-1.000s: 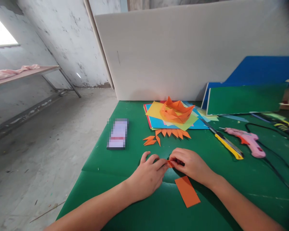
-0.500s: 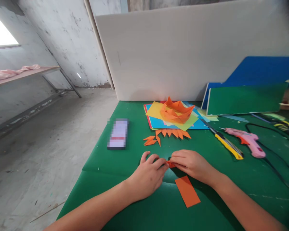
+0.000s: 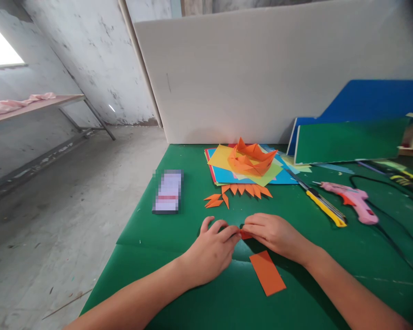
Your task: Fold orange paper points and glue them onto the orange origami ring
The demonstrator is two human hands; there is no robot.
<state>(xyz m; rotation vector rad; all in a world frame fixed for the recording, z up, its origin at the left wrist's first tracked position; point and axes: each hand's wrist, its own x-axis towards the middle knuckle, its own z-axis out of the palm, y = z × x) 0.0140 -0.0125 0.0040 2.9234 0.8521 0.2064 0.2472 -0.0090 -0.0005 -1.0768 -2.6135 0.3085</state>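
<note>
Small orange paper piece (image 3: 246, 234) over green worktop (image 3: 192, 302), between your hands, mostly hidden. Your left hand (image 3: 211, 252) pinches its left end, your right hand (image 3: 277, 236) grips right end, fingers together. Orange rectangle (image 3: 267, 273) flat, nearer you. Beyond: folded orange points (image 3: 248, 189), then folded orange ring (image 3: 251, 169) atop coloured sheets (image 3: 217, 158). Rightward: yellow-handled cutter (image 3: 326, 208), pink glue gun (image 3: 356, 201).

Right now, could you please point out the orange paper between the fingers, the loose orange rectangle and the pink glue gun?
Held orange paper (image 3: 247, 234), head view: its exposed part.
Loose orange rectangle (image 3: 267, 273), head view: its flat centre.
Pink glue gun (image 3: 354, 193), head view: its upper body.
</note>
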